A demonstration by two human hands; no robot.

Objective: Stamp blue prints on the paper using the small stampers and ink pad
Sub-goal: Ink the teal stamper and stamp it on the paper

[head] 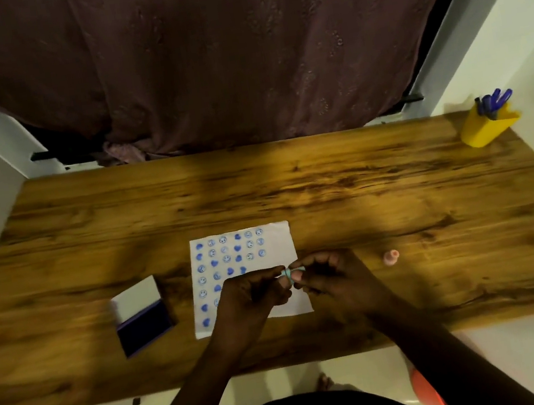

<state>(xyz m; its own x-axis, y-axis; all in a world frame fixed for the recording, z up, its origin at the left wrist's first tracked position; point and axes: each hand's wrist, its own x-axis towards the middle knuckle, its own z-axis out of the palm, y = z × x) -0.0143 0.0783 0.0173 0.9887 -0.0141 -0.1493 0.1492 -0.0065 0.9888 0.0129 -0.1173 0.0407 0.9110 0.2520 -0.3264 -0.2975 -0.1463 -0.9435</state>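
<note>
Far left on the glossy wood-grain tabletop: rectangular ink pad case, lid swung open, pale inside of lid toward the far side, dark blue-violet pad surface toward the near edge; its long axis runs near-to-far, tilted slightly. Just right of it, well apart from the case, lies the white rectangular paper sheet, flat, long axis near-to-far, carrying columns of blue stamped prints, solid hearts mixed with outlined smiley rounds; the right-hand strip of the sheet is unprinted. Left hand over the lower middle of the sheet, fingers curled, thumb and forefinger pinched onto a small pale teal stamper. Right hand meets it from the other side, fingertips closed on the same stamper, so both hands are together on it, above the sheet's right part. Stamper's orientation too blurred to tell. Right of the hands, apart from them, a small pink rounded stamper stands on the bare wood. Far right rear corner: yellow plastic holder with blue pens leaning out.
</note>
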